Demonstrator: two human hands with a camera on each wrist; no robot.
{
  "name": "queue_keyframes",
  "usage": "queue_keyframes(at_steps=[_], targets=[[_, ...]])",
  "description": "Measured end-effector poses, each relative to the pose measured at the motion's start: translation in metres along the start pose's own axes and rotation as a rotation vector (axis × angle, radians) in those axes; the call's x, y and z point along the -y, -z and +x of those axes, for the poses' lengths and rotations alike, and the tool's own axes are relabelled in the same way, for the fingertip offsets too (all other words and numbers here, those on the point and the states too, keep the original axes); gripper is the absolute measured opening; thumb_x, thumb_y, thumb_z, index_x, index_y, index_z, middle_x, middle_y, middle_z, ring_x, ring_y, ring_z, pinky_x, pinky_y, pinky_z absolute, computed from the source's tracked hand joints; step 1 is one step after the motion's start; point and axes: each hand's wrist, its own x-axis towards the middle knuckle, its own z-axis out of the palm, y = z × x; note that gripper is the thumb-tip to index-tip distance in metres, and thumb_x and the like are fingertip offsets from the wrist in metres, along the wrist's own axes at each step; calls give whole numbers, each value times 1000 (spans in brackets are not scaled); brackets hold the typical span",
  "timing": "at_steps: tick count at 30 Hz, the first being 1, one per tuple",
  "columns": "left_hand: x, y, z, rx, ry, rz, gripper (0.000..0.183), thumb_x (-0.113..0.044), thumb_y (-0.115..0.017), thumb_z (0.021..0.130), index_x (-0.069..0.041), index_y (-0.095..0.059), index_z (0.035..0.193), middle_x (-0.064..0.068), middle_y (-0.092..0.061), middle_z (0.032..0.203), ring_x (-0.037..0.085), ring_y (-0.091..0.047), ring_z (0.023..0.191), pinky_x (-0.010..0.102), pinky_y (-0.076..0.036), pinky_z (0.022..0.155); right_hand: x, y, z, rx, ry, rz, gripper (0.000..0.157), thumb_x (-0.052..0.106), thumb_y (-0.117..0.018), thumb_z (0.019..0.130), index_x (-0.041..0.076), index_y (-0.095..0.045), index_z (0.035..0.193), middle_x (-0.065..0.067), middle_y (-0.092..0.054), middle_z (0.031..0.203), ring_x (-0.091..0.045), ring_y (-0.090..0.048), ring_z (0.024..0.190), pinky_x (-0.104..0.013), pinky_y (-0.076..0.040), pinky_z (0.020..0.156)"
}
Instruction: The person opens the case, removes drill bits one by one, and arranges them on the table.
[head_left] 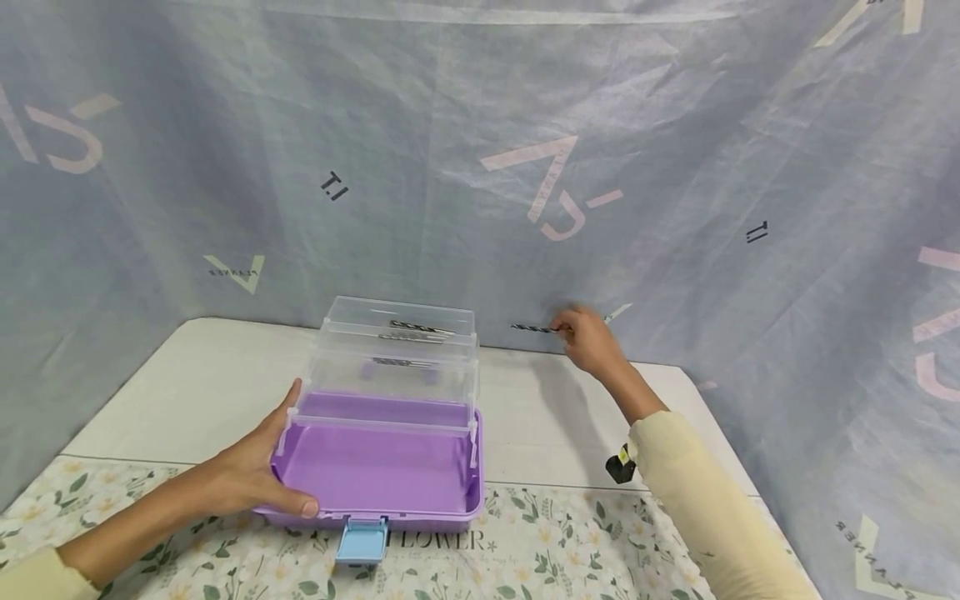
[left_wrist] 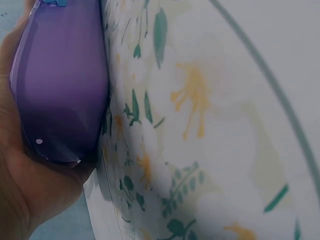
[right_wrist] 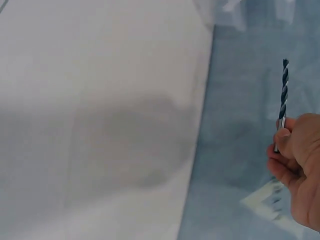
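Observation:
A purple toolbox (head_left: 378, 471) with clear tiered trays (head_left: 390, 387) stands unfolded on the table, its blue latch (head_left: 363, 542) hanging at the front. My left hand (head_left: 243, 471) grips its left end, thumb at the front corner; the left wrist view shows the palm against the purple wall (left_wrist: 62, 85). Several drill bits (head_left: 405, 362) lie in the clear trays. Off to the right of the trays, my right hand (head_left: 588, 340) pinches one more drill bit (right_wrist: 284, 92) by its plain shank, raised above the table's far edge with the dark fluted end pointing left in the head view.
Near my right sleeve sits a small black object with a yellow-green mark (head_left: 620, 465), possibly a tape measure, partly covered by the sleeve. A flowered cloth (head_left: 555, 542) covers the table's near part. A grey-blue curtain (head_left: 420, 167) hangs behind and at the sides.

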Motion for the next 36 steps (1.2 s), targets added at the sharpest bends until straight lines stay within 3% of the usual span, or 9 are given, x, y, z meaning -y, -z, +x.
queue_keyframes(at_steps=[6,14,16,18,19,23,30,32,36], targets=[[1,0,0,2,-16,1,170,-15,-105,74,-15,31,175,43,-24,175,37,-66,132,79,-47,113,-25,-11,-7,30,-2,-24,29,-11,-54,106,-2,-80,116,-23,-79,118,-42,-74,108,-55,-61,95],[-1,0,0,-9,-9,27,171,-18,-107,73,-16,30,175,45,-18,177,39,-65,133,87,-40,113,-49,-30,-10,101,-25,-40,21,-9,-64,106,1,-82,112,-19,-80,111,-34,-74,101,-51,-61,90],[-1,0,0,-7,-12,23,171,-18,-107,73,-16,30,175,45,-20,176,38,-66,131,82,-45,112,-53,-35,-10,96,-9,-32,23,-11,-64,103,0,-82,109,-19,-80,107,-33,-74,97,-51,-61,89],[-2,1,0,1,-8,4,171,-17,-106,73,-19,31,175,43,-23,175,36,-66,129,67,-54,112,-58,-40,-11,89,0,-25,24,-12,-62,101,0,-82,105,-18,-80,102,-31,-72,93,-50,-61,87],[-2,1,0,6,-9,-12,171,-17,-106,73,-21,31,175,42,-24,175,35,-67,128,58,-57,111,-70,-46,-9,83,32,-2,25,-10,-61,102,3,-83,104,-14,-80,100,-27,-71,91,-46,-60,86],[-3,0,1,18,-13,-74,171,-13,-105,73,-29,30,176,40,-29,172,34,-68,124,30,-60,100,-75,-55,-9,92,24,-11,24,-10,-62,99,3,-82,102,-13,-79,96,-25,-70,88,-44,-60,84],[-3,0,1,26,-33,-103,170,-12,-105,74,-33,29,176,41,-33,169,36,-68,121,31,-62,96,-61,-60,-9,144,-97,-73,23,-10,-63,102,2,-82,108,-17,-80,108,-34,-74,103,-51,-62,93],[-2,0,1,29,-28,-106,170,-12,-105,74,-34,29,176,41,-34,168,37,-68,121,31,-62,96,-72,-66,-7,130,-81,-70,25,-7,-62,104,6,-83,108,-14,-80,110,-31,-74,105,-48,-62,91],[-2,0,1,34,-13,-102,170,-13,-105,74,-33,30,175,42,-31,169,36,-68,121,31,-62,96,-69,-65,-8,136,-96,-84,26,-5,-61,104,7,-83,108,-14,-80,113,-32,-75,108,-48,-63,91]])
